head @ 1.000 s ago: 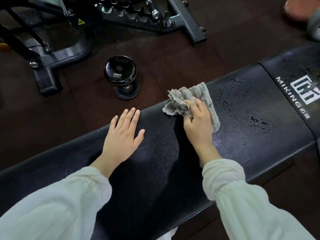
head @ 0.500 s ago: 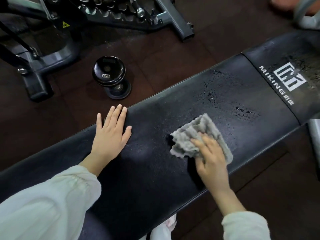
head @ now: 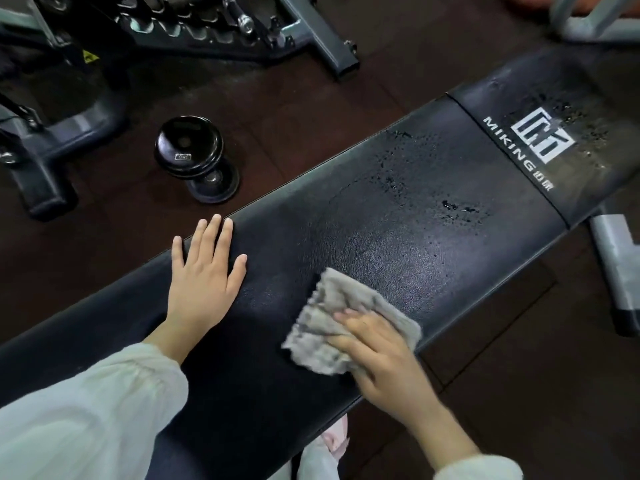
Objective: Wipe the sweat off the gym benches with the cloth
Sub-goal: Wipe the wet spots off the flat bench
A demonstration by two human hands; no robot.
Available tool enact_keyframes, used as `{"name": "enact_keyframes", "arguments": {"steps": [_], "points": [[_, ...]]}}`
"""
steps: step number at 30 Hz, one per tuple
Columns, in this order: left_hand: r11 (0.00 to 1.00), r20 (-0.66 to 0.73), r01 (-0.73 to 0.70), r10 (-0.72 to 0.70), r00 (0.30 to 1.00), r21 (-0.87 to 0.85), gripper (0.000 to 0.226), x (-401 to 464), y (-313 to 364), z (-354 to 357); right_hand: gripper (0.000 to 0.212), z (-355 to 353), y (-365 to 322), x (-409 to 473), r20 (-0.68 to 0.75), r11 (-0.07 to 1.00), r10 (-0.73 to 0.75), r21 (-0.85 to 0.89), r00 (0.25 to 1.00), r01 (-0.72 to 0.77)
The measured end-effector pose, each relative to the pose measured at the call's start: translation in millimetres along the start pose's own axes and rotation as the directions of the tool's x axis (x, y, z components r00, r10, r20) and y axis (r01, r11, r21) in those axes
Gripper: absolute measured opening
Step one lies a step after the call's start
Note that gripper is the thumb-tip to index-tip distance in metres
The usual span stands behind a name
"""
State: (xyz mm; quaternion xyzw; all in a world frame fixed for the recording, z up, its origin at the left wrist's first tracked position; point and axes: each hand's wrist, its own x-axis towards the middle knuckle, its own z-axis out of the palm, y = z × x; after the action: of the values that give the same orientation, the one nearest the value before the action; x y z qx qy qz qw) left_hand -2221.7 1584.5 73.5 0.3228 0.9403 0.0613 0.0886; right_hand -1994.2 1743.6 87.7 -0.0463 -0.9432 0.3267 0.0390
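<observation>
Now right hand [head: 377, 351] flat on cloth [head: 332, 327] — left hand [head: 204, 271] open-fingered on bench [head: 398, 237].

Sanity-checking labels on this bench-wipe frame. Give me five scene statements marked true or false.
1. The right hand presses a grey cloth onto the black bench pad. True.
2. The left hand grips a dumbbell. False: it lies flat on the pad, fingers straight; the dumbbell stands on the floor beyond the bench.
3. Sweat droplets show on the pad between the cloth and the white MIKING logo. True.
4. The cloth covers the logo. False: the logo is fully visible, well apart from the cloth.
5. The cloth sits near the pad's near edge. True.
</observation>
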Motion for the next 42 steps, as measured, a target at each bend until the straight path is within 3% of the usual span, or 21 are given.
{"name": "enact_keyframes", "arguments": {"steps": [5, 7, 9, 12, 14, 17, 19, 21, 23, 25, 28, 31, 33, 35, 38, 40, 42], "points": [[1.000, -0.004, -0.013, 0.013, 1.000, 0.006, 0.066, 0, 0, 0, 0.038, -45, 55, -3, -0.245, 0.955, 0.273, -0.047, 0.930, -0.293], [1.000, -0.013, -0.008, 0.009, 1.000, 0.008, 0.066, 1, 0, 1, 0.041, -43, 54, 8, -0.280, 0.931, 0.342, -0.030, 0.897, -0.364], [1.000, -0.020, -0.004, 0.004, 1.000, 0.003, 0.066, 0, 1, 2, 0.040, -28, 37, 6, -0.234, 0.948, 0.305, -0.012, 0.923, -0.317], [1.000, -0.023, -0.002, 0.002, 1.000, 0.010, 0.065, -1, 2, 2, 0.031, -7, 22, -35, -0.061, 0.997, 0.066, -0.045, 0.996, -0.069], [1.000, -0.021, -0.006, 0.007, 1.000, 0.011, 0.064, 0, 2, 1, 0.032, -16, 35, -62, -0.038, 0.998, 0.035, -0.060, 0.999, -0.037], [1.000, -0.017, -0.010, 0.010, 1.000, 0.010, 0.063, 0, 2, 1, 0.041, -44, 60, -61, -0.178, 0.962, 0.258, -0.049, 0.950, -0.270], [1.000, -0.025, -0.005, 0.006, 1.000, 0.009, 0.062, 0, 2, 0, 0.042, -61, 68, -24, -0.284, 0.882, 0.453, 0.006, 0.845, -0.471], [1.000, -0.028, -0.009, 0.009, 1.000, 0.010, 0.062, -1, 2, 0, 0.046, -66, 66, 34, -0.325, 0.813, 0.555, 0.020, 0.766, -0.581], [1.000, -0.030, -0.007, 0.008, 1.000, 0.006, 0.061, -1, 3, 0, 0.052, -54, 56, 95, -0.303, 0.830, 0.530, -0.004, 0.792, -0.557], [1.000, -0.036, -0.002, 0.002, 0.999, 0.006, 0.061, -1, 3, 1, 0.054, -31, 35, 139, -0.215, 0.885, 0.453, -0.011, 0.865, -0.465], [1.000, -0.038, -0.001, 0.001, 0.999, 0.010, 0.061, 0, 1, 2, 0.050, -6, 11, 137, 0.030, 0.990, 0.126, -0.069, 0.992, -0.124], [1.000, -0.034, 0.000, 0.000, 0.999, 0.015, 0.060, -1, 1, 3, 0.048, -28, 33, 99, 0.212, 0.993, -0.094, -0.048, 0.973, 0.106], [1.000, -0.036, 0.006, -0.005, 0.999, 0.012, 0.060, -1, 2, 2, 0.045, -48, 57, 90, 0.143, 0.997, -0.009, -0.076, 0.990, 0.020], [1.000, -0.041, 0.009, -0.008, 0.999, 0.015, 0.059, 0, 2, 1, 0.048, -58, 71, 103, -0.001, 0.979, 0.188, -0.085, 0.982, -0.187], [1.000, -0.049, 0.008, -0.007, 0.999, 0.020, 0.059, 0, 2, 1, 0.049, -54, 64, 153, -0.175, 0.900, 0.427, -0.009, 0.887, -0.435], [1.000, -0.047, 0.009, -0.007, 0.999, 0.029, 0.059, -1, 2, 1, 0.047, -43, 49, 186, -0.178, 0.912, 0.402, -0.007, 0.898, -0.410], [1.000, -0.048, 0.010, -0.009, 0.999, 0.024, 0.059, -1, 3, 0, 0.043, -26, 28, 204, -0.086, 0.959, 0.276, -0.049, 0.957, -0.280]]}}
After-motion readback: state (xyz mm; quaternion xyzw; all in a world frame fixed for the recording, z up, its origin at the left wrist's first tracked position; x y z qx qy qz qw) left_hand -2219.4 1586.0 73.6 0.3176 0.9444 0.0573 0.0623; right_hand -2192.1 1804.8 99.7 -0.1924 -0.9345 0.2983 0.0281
